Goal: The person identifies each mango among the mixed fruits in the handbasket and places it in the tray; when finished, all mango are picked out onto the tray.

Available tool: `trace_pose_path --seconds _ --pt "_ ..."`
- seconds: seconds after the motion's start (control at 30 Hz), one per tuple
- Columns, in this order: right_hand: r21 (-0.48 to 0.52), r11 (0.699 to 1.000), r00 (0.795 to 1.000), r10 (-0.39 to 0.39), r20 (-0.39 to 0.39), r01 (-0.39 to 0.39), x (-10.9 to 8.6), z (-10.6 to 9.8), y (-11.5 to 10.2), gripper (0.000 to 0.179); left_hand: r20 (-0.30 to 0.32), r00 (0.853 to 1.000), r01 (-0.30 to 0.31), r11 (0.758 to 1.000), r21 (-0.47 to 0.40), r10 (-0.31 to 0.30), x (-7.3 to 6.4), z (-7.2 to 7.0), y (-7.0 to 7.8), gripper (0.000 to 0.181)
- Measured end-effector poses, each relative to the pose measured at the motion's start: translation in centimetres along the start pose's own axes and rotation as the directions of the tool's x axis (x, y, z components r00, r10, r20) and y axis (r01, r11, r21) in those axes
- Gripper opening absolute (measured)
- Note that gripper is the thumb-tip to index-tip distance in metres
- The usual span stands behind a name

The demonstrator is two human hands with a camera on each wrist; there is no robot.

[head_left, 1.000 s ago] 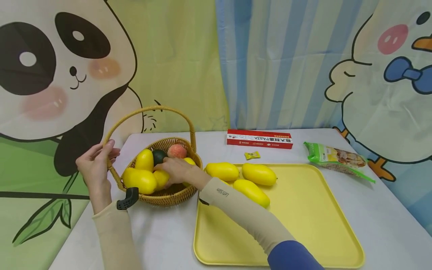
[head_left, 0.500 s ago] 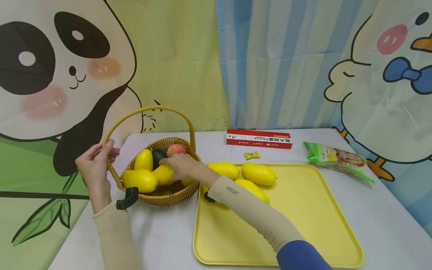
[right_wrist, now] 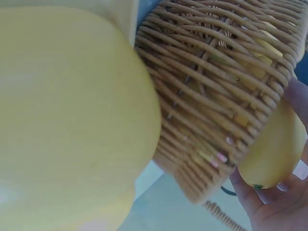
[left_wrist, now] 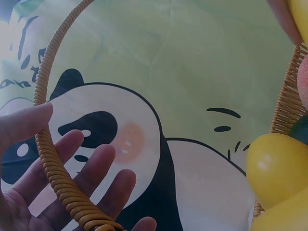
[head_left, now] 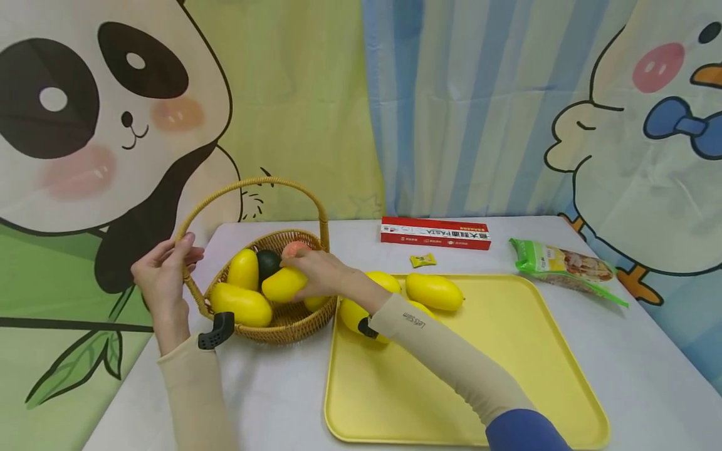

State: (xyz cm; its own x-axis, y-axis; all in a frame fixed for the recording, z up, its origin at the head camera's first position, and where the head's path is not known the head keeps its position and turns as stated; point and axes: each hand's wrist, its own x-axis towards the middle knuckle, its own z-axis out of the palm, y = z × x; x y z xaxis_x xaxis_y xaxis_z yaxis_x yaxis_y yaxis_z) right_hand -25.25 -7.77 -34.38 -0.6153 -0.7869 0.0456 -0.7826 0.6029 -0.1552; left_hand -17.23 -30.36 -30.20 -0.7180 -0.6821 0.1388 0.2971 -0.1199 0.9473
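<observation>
My left hand (head_left: pixel 163 275) holds the handle (head_left: pixel 256 181) of a wicker basket (head_left: pixel 284 333) at its left side. In the left wrist view the thumb lies on the handle and the fingers (left_wrist: pixel 96 168) curl behind it. My right hand (head_left: pixel 324 275) grips a yellow mango (head_left: pixel 282 285) over the basket's middle. The right wrist view shows this hand (right_wrist: pixel 274 211) cupping the mango (right_wrist: pixel 274 149) beyond the rim. Inside the basket are another mango (head_left: pixel 241 305), an upright yellow fruit (head_left: pixel 244 269), a dark green round fruit (head_left: pixel 267 263) and a peach (head_left: pixel 294 248), partly hidden by my fingers.
A yellow tray (head_left: pixel 468 401) stands right of the basket, with several mangoes (head_left: pixel 434 292) at its far left, partly under my right forearm. Behind it lie a red pasta box (head_left: pixel 434 233) and a small yellow packet (head_left: pixel 423 260). A green bag (head_left: pixel 566 268) lies at the right.
My right hand has drawn back to the right and lifted the mango from deeper among the fruit. My left hand stays at the handle.
</observation>
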Motion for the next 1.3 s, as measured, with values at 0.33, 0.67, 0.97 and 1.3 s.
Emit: trace_pose_path --seconds 0.33,0.67,0.97,1.3 --pt "0.111 0.994 0.998 -0.009 -0.067 0.017 -2.2 -0.4 1.7 0.074 0.002 1.0 0.006 1.0 -0.005 -0.006 0.0 0.1 -0.1 0.021" --pt "0.194 0.981 0.994 0.016 -0.11 0.006 -4.6 -1.3 2.3 0.071 0.0 1.0 -0.015 1.0 -0.006 0.015 0.0 0.1 -0.3 0.024" --pt "0.239 0.971 0.985 0.038 -0.168 0.003 -7.7 -1.5 3.6 0.069 0.003 1.0 -0.009 1.0 -0.018 0.009 0.0 0.1 -0.1 0.022" --pt "0.244 0.97 0.969 0.056 -0.241 0.004 -10.9 -1.4 5.5 0.068 0.001 1.0 -0.002 1.0 -0.009 0.002 0.0 0.1 -0.2 0.024"
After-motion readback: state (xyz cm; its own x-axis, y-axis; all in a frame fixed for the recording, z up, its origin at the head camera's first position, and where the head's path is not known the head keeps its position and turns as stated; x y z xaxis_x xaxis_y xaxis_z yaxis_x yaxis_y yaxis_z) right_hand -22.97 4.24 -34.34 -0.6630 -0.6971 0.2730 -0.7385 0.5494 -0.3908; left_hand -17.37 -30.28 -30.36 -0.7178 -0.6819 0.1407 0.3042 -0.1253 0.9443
